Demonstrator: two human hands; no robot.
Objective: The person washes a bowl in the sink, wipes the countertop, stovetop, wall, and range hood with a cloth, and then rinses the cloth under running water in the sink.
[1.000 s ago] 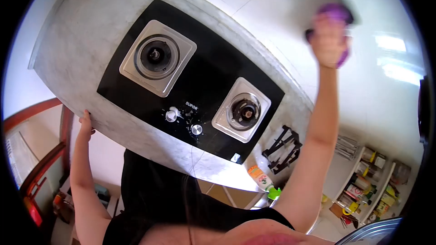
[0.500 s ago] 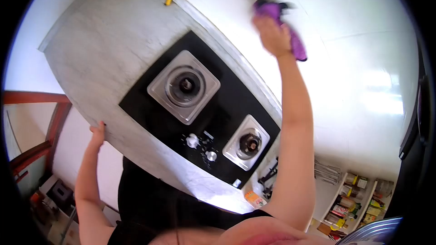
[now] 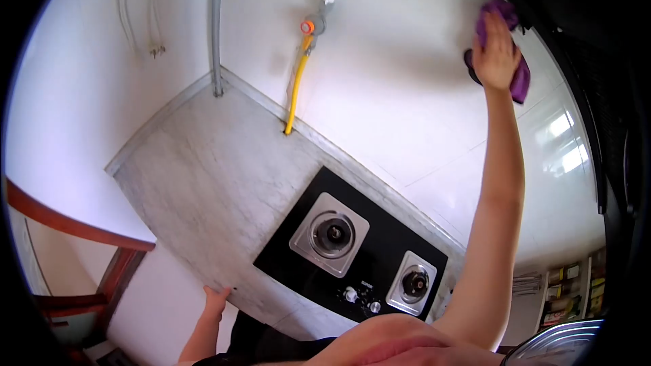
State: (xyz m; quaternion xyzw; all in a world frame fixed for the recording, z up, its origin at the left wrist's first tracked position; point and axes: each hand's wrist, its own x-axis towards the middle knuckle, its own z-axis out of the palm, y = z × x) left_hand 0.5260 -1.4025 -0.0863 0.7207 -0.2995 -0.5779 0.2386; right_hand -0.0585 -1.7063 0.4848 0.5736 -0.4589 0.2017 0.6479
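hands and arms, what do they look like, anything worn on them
The right hand and left hand are ungloved. Neither the right forearm nor the left forearm shows a sleeve, watch or bracelet; black clothing shows near the bottom.

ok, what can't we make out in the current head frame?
Head view:
Tiled wall under purple cloth: covered by cloth and right hand.
Right palm: turned away, behind hand's back.
Labels on shelf containers: too small.
Markings around stove knobs: too small.
Countertop right of stove: partly behind right arm.

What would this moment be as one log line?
right hand: flat on purple cloth, against white wall | left hand: at countertop edge | stove: two burners, set in countertop
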